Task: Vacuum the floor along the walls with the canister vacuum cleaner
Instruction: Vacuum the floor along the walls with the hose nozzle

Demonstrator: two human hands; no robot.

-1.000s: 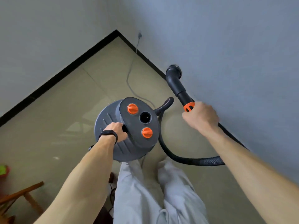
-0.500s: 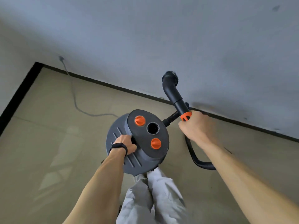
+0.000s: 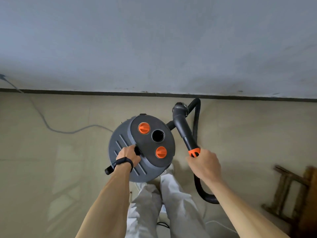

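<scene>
The view has swung from the corner to 1 straight wall (image 3: 154,40). Left grip (image 3: 127,156) clamps the grey round canister vacuum cleaner (image 3: 120,143) mid-frame; right grip (image 3: 204,164) clamps its black wand (image 3: 184,131), now near the dark skirting (image 3: 85,91), seemingly ready for edge passes.

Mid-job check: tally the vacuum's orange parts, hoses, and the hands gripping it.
Orange lid knobs: 2
Orange wand collar: 1
Black hose: 1
Hands: 2, left hand on canister handle, right hand on wand
Total: 6

Grey canister (image 3: 123,145), orange knobs (image 3: 144,128)
</scene>
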